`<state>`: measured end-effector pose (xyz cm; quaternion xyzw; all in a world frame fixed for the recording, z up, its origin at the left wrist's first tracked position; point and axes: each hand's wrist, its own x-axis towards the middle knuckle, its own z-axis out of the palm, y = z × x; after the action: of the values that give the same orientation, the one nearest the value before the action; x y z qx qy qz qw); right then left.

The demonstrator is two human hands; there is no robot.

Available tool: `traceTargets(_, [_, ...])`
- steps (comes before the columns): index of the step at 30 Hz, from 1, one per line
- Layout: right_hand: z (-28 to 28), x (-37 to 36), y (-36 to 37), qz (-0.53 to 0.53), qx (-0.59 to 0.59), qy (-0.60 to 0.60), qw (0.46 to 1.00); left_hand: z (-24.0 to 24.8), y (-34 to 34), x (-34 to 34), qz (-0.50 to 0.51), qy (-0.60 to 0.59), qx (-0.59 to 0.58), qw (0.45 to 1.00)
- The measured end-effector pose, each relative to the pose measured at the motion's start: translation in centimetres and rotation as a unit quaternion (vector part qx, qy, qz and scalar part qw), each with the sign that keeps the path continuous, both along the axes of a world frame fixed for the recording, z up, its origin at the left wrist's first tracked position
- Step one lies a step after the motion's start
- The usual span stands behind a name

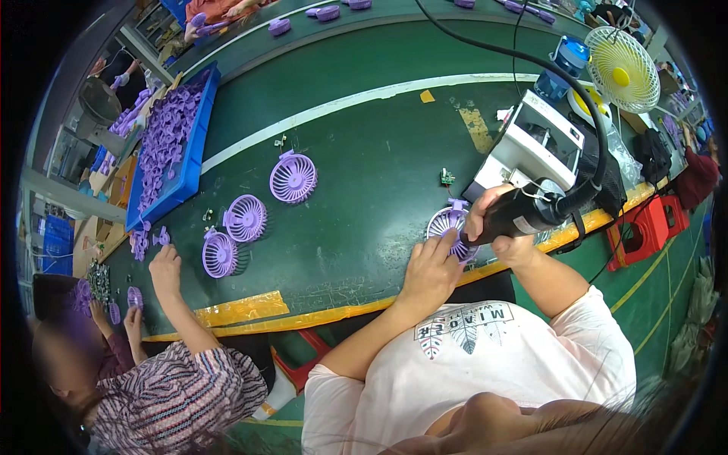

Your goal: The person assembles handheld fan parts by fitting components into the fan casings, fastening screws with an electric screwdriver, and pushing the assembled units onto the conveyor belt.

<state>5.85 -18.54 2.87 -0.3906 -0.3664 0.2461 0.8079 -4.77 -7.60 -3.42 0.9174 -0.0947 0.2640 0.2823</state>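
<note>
My right hand (497, 220) is wrapped round a black electric screwdriver (523, 210), a thick cylinder with a heavy black cable at its back end. Its front end points down over a round purple fan housing (446, 221) with a slotted grille. Pressed against the near side of that housing, my left hand (434, 271) holds it on the table with bent fingers. A small green circuit board (447, 177) on wires lies just beyond the housing. The screwdriver's tip is hidden behind my fingers.
A white box-shaped machine (531, 144) stands beyond my right hand, near a white fan (622, 70). More purple housings (293, 177) lie left on the green table. A blue tray (189, 163) of purple parts stands farther left. A co-worker's hand (165, 271) reaches in there.
</note>
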Motion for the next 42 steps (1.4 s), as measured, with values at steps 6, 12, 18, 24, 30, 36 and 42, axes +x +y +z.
traceTargets(6, [2.5,2.0,-2.0,-0.117,-0.026,-0.038,0.992,0.1,0.2,-0.5,-0.001,0.001,0.013,1.0])
traceTargets(12, [5.5,3.9,-4.1,-0.232,0.045,-0.125,0.964,-0.1,0.0,-0.8,0.012,0.016,0.003,1.0])
traceTargets(18, [5.9,3.9,-3.4,-0.251,0.002,-0.108,0.962,-0.1,-0.6,-0.9,-0.072,-0.013,-0.009,0.997])
traceTargets(24, [3.4,2.8,-2.3,-0.172,0.032,-0.039,0.984,-0.2,-0.4,-0.8,-0.078,-0.024,0.023,0.996])
traceTargets(30, [1.8,1.0,-0.1,-0.091,-0.031,-0.061,0.994,-0.3,-0.3,-0.8,-0.08,-0.018,0.007,0.997])
traceTargets(36, [1.0,0.6,0.7,-0.053,-0.042,-0.001,0.998,-0.2,-0.3,-0.7,-0.081,-0.01,0.002,0.997])
traceTargets(42, [0.6,0.8,1.1,-0.012,-0.059,-0.019,0.998,-0.2,-0.1,-0.5,-0.081,-0.04,-0.002,0.996])
